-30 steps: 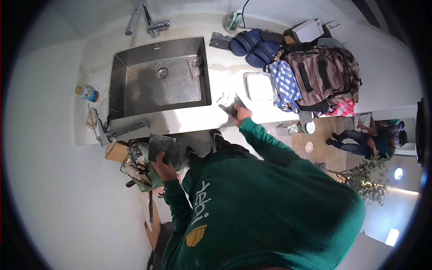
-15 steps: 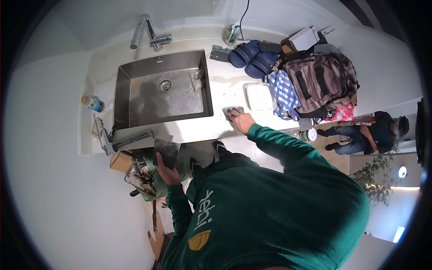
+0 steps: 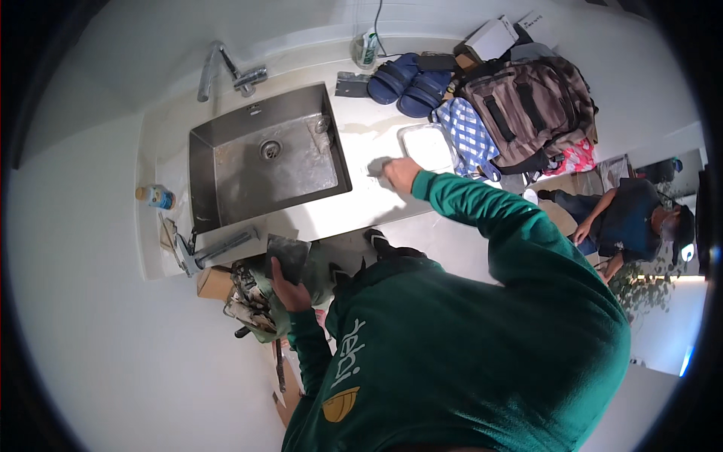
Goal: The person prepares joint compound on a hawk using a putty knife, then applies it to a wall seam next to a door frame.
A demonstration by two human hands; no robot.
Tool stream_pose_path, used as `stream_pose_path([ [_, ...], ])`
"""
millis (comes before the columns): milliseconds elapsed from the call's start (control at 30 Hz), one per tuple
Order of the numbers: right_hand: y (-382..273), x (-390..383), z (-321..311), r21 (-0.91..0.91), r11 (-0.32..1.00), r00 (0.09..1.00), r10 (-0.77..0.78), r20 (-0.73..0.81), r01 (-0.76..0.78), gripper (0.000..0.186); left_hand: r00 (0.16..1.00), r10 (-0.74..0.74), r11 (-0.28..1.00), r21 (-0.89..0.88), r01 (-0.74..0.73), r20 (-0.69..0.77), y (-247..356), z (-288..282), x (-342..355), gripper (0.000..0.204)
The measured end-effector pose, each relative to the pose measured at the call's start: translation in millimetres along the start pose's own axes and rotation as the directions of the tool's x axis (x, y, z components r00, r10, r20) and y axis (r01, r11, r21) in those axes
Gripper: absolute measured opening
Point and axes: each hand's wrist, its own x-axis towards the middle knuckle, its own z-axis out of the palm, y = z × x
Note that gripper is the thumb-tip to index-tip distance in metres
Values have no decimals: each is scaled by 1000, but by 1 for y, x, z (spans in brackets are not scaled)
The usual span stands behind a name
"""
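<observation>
My right hand (image 3: 402, 173) is on the white counter right of the sink, fingers curled over a pale, flat thing I cannot make out, beside a white-lidded container (image 3: 426, 143). My left hand (image 3: 288, 285) grips a dark grey, square flat plate (image 3: 290, 256) below the counter's front edge, near a green bag of tools (image 3: 256, 309).
A steel sink (image 3: 226, 173) with tap (image 3: 245, 81), bottle (image 3: 158, 196) and grey metal tool (image 3: 196, 252) is on the left. Slippers (image 3: 392, 79), checked bag (image 3: 463, 132) and backpack (image 3: 527, 113) crowd the counter's right. Another person (image 3: 625, 226) stands at the right.
My right hand has moved up onto the counter; the dark tool it held is now mostly hidden. The view has shifted slightly. The other person has come closer.
</observation>
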Motion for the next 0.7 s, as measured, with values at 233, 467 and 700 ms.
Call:
stream_pose_path([
  [233,38,29,111,94,987,933,152,-325,-128,17,967,140,908,361,-211,213,38,38,21,75],
  [467,15,-23,12,433,856,896,397,-201,-282,40,938,-62,947,-277,163,341,58,80,58,77],
  [700,15,-75,2,923,-368,841,530,112,109,27,675,-470,422,-527,738,569,152,139,82,55],
])
